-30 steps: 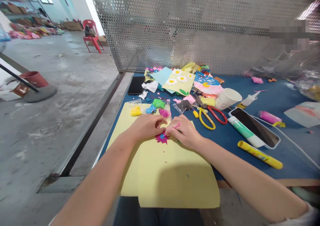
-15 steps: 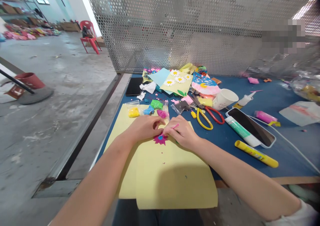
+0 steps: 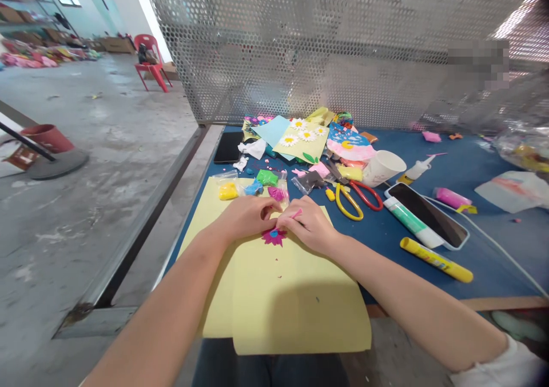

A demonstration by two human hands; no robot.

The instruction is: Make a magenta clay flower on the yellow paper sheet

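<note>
A magenta flower with a blue centre (image 3: 273,236) lies on the pale yellow paper (image 3: 295,307). My right hand (image 3: 309,225) is closed around a thin pink modelling tool (image 3: 297,213), with its fingertips at the flower's upper right edge. At the flower's upper left rests my left hand (image 3: 246,216), its fingers curved and a gap showing between thumb and forefinger. The left thumb tip meets the flower's upper edge. Both hands hide part of the petals and the tool's working end. Tiny dark crumbs dot the paper below the flower.
Bags of yellow clay (image 3: 228,191), green clay (image 3: 267,177) and blue clay (image 3: 254,187) lie beyond my hands. Yellow-handled scissors (image 3: 349,202), a paper cup (image 3: 383,167), a phone (image 3: 433,215), a green-white tube (image 3: 412,222) and a yellow tube (image 3: 436,259) are rightward. Perforated metal (image 3: 300,50) stands behind.
The view has shifted slightly. Both hands stay at the flower, and the pink tool in my right hand has tilted a little.
</note>
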